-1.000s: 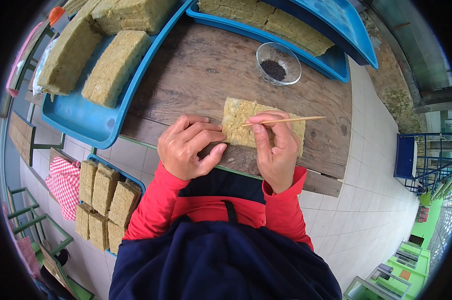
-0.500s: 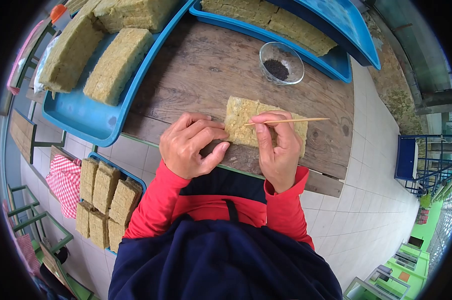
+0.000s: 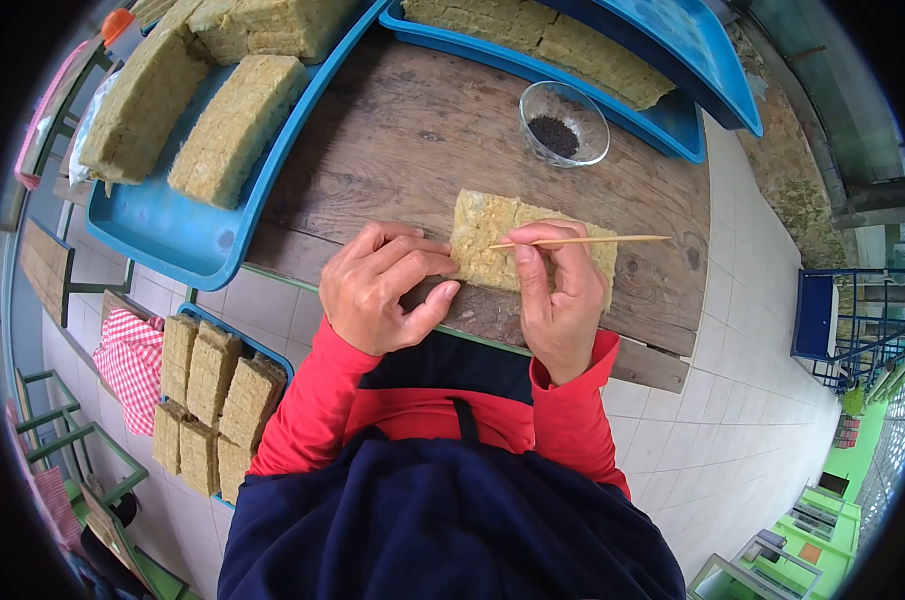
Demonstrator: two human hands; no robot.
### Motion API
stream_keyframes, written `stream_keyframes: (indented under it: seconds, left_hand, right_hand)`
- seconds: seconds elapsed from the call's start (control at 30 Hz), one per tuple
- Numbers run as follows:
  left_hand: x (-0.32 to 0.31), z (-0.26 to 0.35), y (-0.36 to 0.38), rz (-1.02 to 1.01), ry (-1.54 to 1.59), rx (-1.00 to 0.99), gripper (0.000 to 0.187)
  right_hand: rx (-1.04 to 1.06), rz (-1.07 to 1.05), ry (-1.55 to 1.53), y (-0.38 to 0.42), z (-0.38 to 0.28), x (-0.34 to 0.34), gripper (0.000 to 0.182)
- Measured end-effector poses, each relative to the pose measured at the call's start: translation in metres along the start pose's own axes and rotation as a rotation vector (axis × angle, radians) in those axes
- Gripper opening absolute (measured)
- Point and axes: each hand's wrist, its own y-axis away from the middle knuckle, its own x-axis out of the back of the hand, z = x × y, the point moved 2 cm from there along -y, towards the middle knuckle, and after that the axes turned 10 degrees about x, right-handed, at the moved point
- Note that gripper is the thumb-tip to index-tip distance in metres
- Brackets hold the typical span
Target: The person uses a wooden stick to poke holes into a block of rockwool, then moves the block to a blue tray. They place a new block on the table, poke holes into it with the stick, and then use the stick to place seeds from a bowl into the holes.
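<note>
Left hand (image 3: 388,290) half-curled, empty, fingertips at the left edge of a rockwool slab (image 3: 478,235) | slab lies under the pinch, showing both sides | right hand (image 3: 561,295) pinching a wooden skewer (image 3: 628,239) firmly | glass bowl (image 3: 593,122) beyond that grip

The only view comes from the wearer's head, above the table's near side, facing forward and steeply down. It is so close over the body that the navy garment (image 3: 443,530) fills the bottom, with the left hand (image 3: 388,285) and right hand (image 3: 563,290) on either side of the middle, near the lens. Beyond them the wooden tabletop (image 3: 373,150) runs up to the top. The lens is very wide: it takes in tiled floor (image 3: 693,470) on both sides, bends straight lines toward the edges and leaves the corners black.
</note>
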Motion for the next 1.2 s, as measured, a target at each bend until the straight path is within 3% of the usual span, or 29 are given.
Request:
stream_keyframes:
  seconds: [0.53,1.2]
  left_hand:
    - [0.002,-0.003,0.001,0.023,0.028,-0.033,0.014]
    - [0.005,-0.005,0.003,-0.096,0.110,-0.043,0.023]
  right_hand:
    - [-0.059,0.044,-0.129,0.002,0.003,0.002,0.007]
    - [-0.040,0.115,0.026,0.002,0.005,0.002,0.007]
